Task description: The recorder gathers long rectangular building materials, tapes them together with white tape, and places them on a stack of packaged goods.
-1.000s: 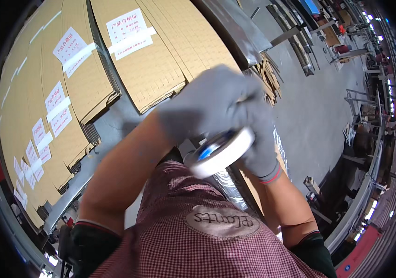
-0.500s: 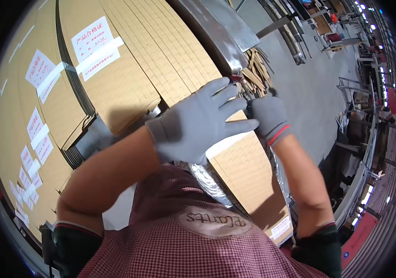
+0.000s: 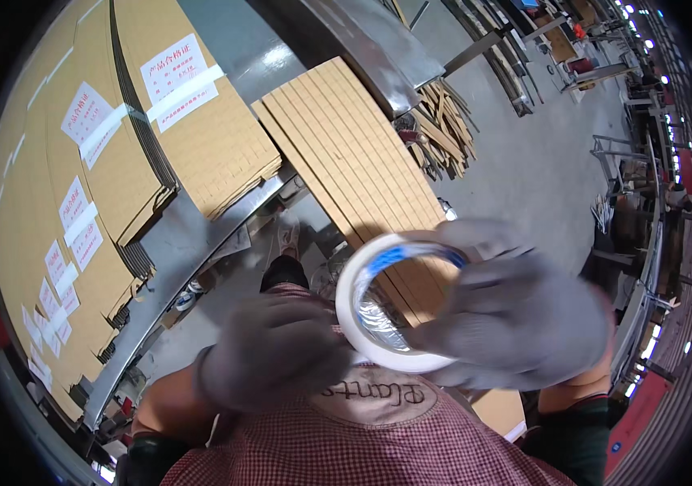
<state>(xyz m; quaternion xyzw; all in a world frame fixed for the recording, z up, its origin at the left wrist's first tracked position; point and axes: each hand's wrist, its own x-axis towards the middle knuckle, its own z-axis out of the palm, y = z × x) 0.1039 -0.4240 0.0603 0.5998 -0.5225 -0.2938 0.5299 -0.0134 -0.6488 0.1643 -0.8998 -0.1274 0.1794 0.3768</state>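
Observation:
My right hand [image 3: 516, 324], in a grey glove, grips a roll of white tape [image 3: 350, 304] with a blue inner core. The roll is held up in front of my checked apron. My left hand [image 3: 273, 352], also gloved and blurred by motion, has its fingers curled in beside the roll's left side; whatever they hold is hidden. Beneath the roll lies a tan board [image 3: 346, 146] with dark parallel lines along its length. Its middle is covered by the roll and my right hand, and a near part shows by my right forearm.
Stacks of tan cardboard-like sheets [image 3: 216, 154] with taped white labels [image 3: 180, 81] fill the metal table [image 3: 192, 251] at left. Loose wooden strips [image 3: 443, 130] lie in a pile beyond the board, next to a shiny metal-coloured sheet [image 3: 362, 49]. Racks stand at far right.
The lined board has shifted toward me, away from the far end, exposing the table's edge. Both hands have drawn back toward my body. The tape roll now shows in my right hand.

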